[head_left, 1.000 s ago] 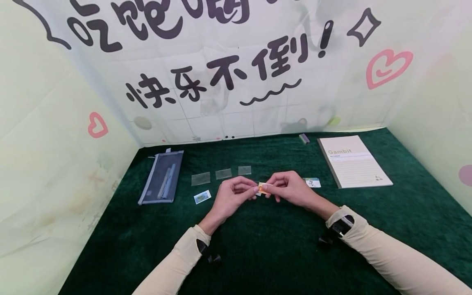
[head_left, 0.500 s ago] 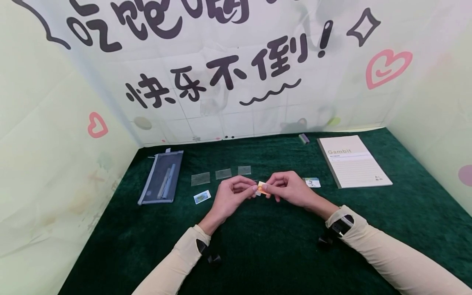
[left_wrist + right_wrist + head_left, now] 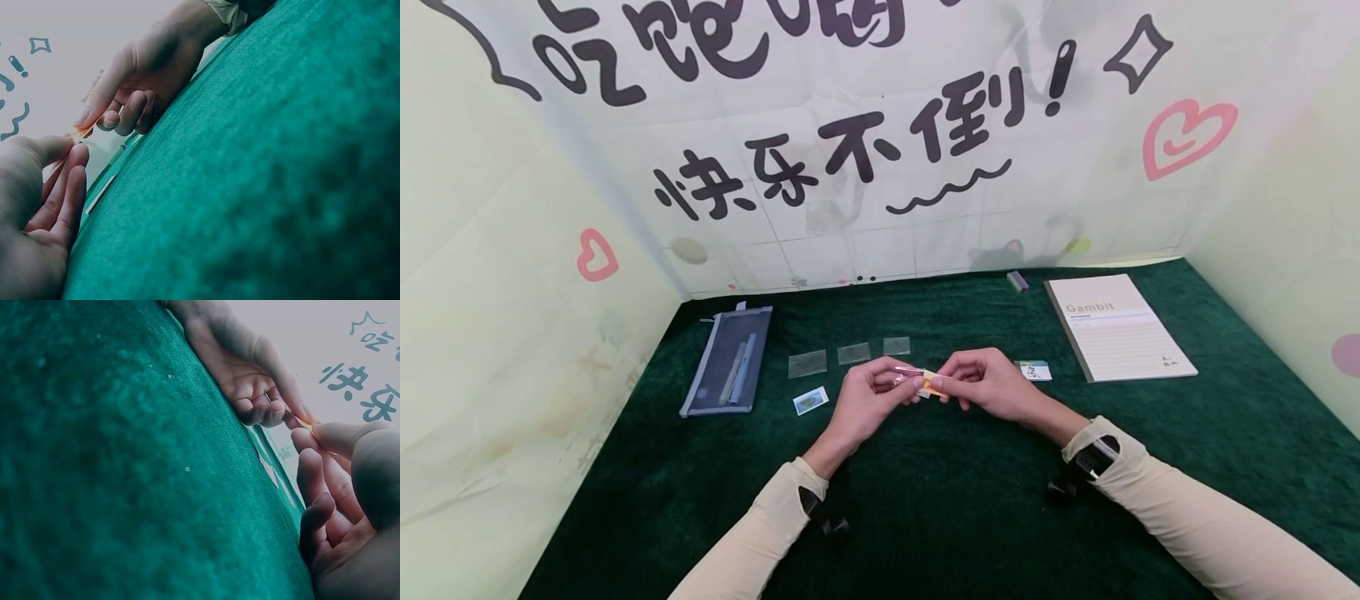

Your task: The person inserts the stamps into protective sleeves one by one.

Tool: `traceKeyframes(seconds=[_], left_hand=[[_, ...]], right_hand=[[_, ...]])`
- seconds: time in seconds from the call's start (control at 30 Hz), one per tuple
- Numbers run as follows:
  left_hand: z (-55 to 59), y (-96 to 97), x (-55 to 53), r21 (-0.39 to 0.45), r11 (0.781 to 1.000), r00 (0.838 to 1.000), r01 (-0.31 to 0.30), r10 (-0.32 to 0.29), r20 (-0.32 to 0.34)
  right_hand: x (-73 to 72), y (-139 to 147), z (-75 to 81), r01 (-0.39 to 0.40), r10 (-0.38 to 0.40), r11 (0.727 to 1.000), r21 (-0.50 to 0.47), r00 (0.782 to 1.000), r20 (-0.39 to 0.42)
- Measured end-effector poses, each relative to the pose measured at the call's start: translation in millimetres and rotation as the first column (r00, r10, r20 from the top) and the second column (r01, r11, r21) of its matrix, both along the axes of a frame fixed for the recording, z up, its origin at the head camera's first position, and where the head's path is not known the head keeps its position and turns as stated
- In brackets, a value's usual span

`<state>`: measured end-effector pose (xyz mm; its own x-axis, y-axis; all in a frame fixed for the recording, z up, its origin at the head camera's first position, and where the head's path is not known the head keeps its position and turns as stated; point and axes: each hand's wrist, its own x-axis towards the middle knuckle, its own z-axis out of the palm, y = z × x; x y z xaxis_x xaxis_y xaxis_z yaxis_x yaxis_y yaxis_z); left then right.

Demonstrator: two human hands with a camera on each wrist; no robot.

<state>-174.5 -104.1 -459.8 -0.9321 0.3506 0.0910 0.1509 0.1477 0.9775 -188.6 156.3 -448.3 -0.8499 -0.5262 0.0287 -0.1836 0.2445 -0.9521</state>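
Closest to the person, green cloth [image 3: 925, 517] spreads between two pale sleeves [image 3: 760, 521], each with a black strap [image 3: 1093, 458] at the cuff. Ahead of that, both hands meet over the middle of the cloth, and neither is idle. The right hand [image 3: 988, 387] pinches the right end of an orange card [image 3: 935, 384] between thumb and forefinger, no wider apart than the card is thick; its other fingers curve loosely below. The left hand [image 3: 880, 392] pinches just as tightly at the card's left end, where a glossy clear piece [image 3: 910, 369] shows between the fingers. I can't tell whether that wraps the card or only lies against it.

A blue card [image 3: 811, 401] lies flat just left of the left hand; a white card [image 3: 1034, 371] lies just beyond the right. Past the left hand, three clear sheets [image 3: 853, 354] sit in a slanting row, well apart from the pouch [image 3: 727, 361] near the cloth's left edge. Through the pouch's see-through side I make out slim pens [image 3: 739, 371]. Over on the right is a notebook [image 3: 1123, 329], cover up. Farthest off, a small block [image 3: 1018, 282] rests near the back edge, where the cloth meets the lettered backdrop [image 3: 850, 242].
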Motion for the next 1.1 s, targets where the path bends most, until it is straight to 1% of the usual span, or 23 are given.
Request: traceKeyframes(seconds=[0.27, 0.47, 0.63, 0.77, 0.93, 1.1], left_hand=[[1.0, -0.2, -0.1, -0.004, 1.0, 1.0, -0.004, 0.005, 0.009], [2.5, 0.0, 0.4, 0.02, 1.0, 1.0, 0.013, -0.013, 0.02], [2.5, 0.5, 1.4, 0.06, 0.998, 0.999, 0.034, -0.035, 0.028], [2.4, 1.2, 2.1, 0.074, 0.997, 0.999, 0.031, -0.033, 0.035], [2.6, 1.4, 2.5, 0.065, 0.998, 0.999, 0.016, -0.019, 0.041], [2.2, 1.3, 1.8, 0.053, 0.998, 0.999, 0.023, -0.025, 0.043]], right_hand=[[0.0, 0.0, 0.2, 0.001, -0.001, 1.0, 0.007, 1.0, -0.018], [0.7, -0.6, 1.1, 0.053, -0.053, 0.998, 0.029, 0.999, 0.005], [0.2, -1.4, 0.4, 0.085, -0.086, 0.995, 0.05, 0.996, 0.018], [0.0, -0.9, -0.7, 0.075, -0.076, 0.996, 0.041, 0.997, 0.016], [-0.1, -0.4, -0.4, 0.06, -0.061, 0.998, 0.029, 0.998, 0.005], [-0.2, 0.0, -0.3, 0.057, -0.057, 0.998, 0.03, 0.998, -0.002]])
